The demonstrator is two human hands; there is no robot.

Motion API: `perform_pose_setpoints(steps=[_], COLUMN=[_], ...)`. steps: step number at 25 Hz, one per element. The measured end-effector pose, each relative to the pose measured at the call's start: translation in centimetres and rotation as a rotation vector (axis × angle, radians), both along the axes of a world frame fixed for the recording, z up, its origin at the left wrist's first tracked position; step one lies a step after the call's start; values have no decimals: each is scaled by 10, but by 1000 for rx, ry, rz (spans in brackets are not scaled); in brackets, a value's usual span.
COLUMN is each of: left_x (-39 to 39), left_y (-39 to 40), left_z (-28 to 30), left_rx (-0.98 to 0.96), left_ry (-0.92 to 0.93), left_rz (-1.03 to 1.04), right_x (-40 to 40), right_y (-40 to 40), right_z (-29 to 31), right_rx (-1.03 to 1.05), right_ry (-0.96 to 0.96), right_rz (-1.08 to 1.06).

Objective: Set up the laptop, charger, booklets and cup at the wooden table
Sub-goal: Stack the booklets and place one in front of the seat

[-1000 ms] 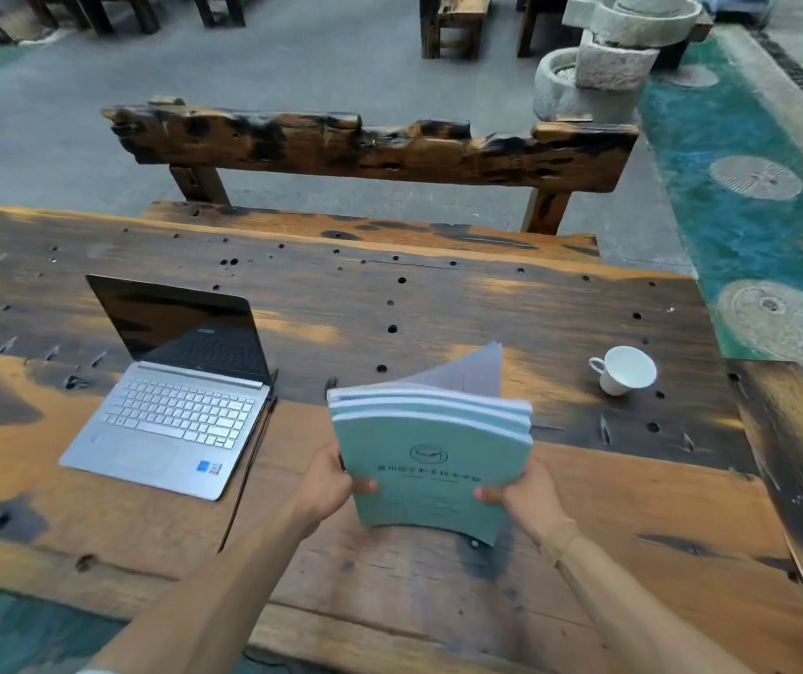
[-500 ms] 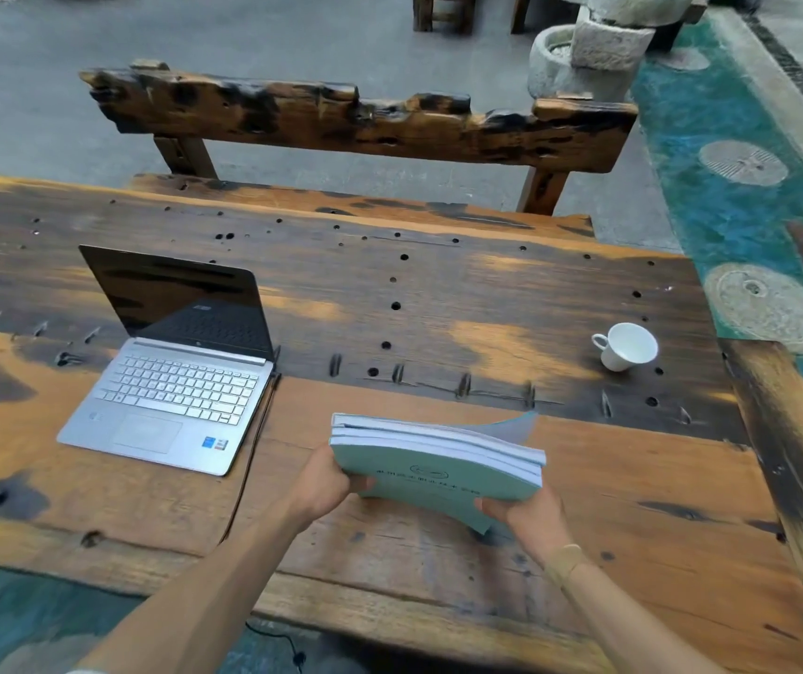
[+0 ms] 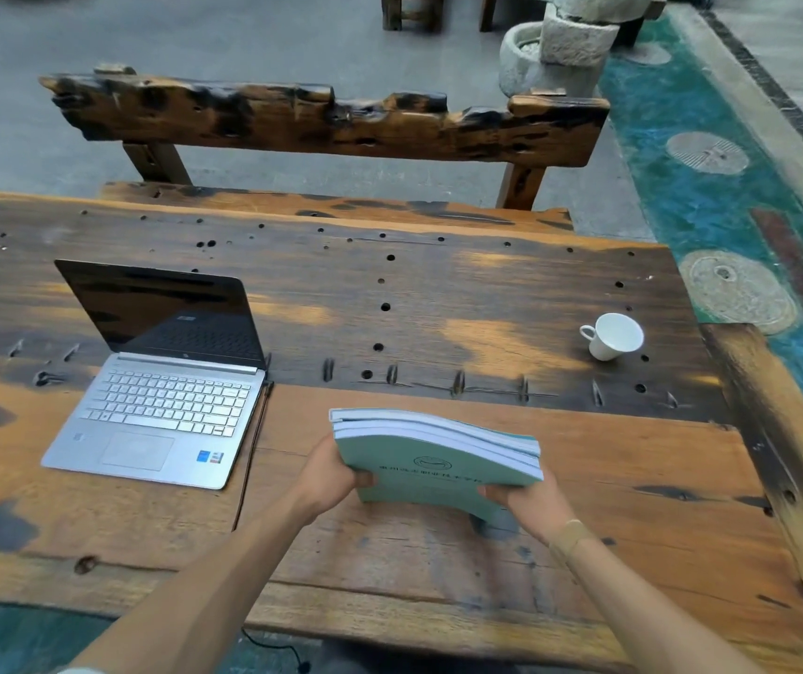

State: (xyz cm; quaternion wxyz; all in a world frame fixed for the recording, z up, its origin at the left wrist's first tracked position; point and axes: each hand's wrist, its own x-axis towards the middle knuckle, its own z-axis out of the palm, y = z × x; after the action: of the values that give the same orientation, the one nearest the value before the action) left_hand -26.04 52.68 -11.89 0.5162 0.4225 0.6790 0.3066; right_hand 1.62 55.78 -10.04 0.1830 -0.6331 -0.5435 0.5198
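Stack of thin teal-covered booklets (image 3: 438, 454) held just above the worn wooden table (image 3: 438, 294), roughly 6 o'clock of table centre, far edge tilted up; left hand (image 3: 329, 474) grasps the stack's left edge, thumb on the cover; right hand (image 3: 530, 503) grasps the near right corner (fingers underneath hidden). Open silver laptop (image 3: 161, 396) with dark screen at 9 o'clock of the stack, well apart; small white ceramic cup (image 3: 613, 335) tipped on its side at 2 o'clock, black cable (image 3: 256, 430) beside laptop's right edge

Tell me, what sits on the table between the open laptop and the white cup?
In the head view, only bare wooden table with dark holes lies between laptop and cup; the booklets sit nearer the person.
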Motion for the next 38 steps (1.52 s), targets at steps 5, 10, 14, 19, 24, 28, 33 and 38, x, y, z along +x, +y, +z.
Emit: perform_pose_setpoints(steps=[5,10,14,19,24,28,33,38], left_x=[-24,-34,-39,-43,-48,-61,-81,-101], left_y=[8,5,1,1,17,26,11,-19], left_z=[4,-3,-13,-13,-6,-1,7,21], left_rx=[-7,-28,-33,3,-21,-66,-142,-210], left_ry=[43,95,142,185,110,17,-150,-249], left_rz=[24,-42,-92,-154,-192,-238,-178,16], right_x=[-17,-23,-23,-28,-37,-45,-57,-81], right_y=[8,4,7,2,15,25,27,29], right_z=[3,-6,-10,-17,-8,-2,7,8], right_rx=[-8,-27,-19,-23,-49,-115,-165,-283], right_ry=[20,-6,-49,-127,-167,-164,-55,77], right_rz=[70,26,12,-43,-65,-35,-12,4])
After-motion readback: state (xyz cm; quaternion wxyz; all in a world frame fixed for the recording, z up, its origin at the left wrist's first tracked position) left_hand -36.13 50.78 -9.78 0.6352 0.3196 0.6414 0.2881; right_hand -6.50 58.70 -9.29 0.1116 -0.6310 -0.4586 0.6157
